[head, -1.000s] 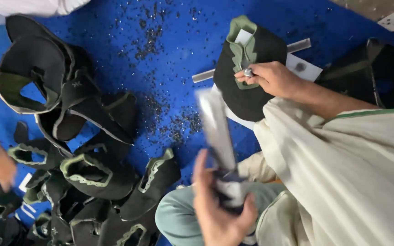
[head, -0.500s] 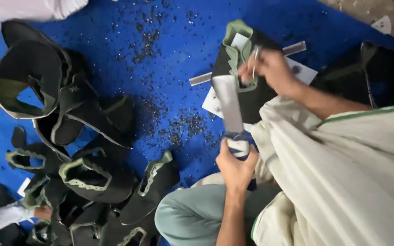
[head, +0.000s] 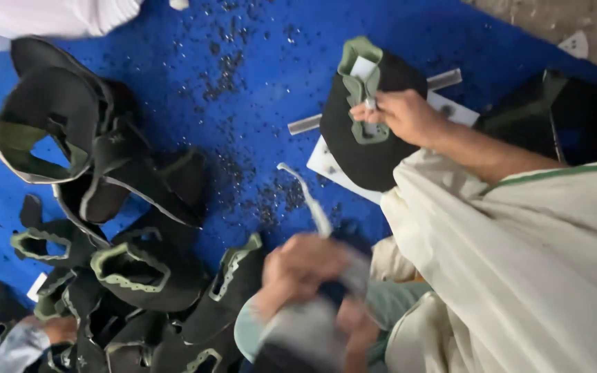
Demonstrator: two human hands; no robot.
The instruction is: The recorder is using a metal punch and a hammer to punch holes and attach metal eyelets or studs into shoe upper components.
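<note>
On blue mat [head: 174, 62]: right hand [head: 403, 114] pinching black padded shoe upper [head: 367, 138].

About 8 black shoe uppers [head: 129, 276] in a pile, 1 metal bar [head: 443, 80], 2 white cards [head: 333, 166].

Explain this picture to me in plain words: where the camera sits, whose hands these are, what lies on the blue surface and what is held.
There is no machine here. The camera sits on a person's head and looks down at that person's two bare hands. The right hand presses on a black shoe upper with green trim, which lies on a white board over a metal bar. The left hand is blurred and grips a pale, blade-like tool; its exact kind cannot be told. On the blue mat lie dark scraps and a pile of similar shoe uppers. At the lower left corner another person's hand reaches into that pile.
</note>
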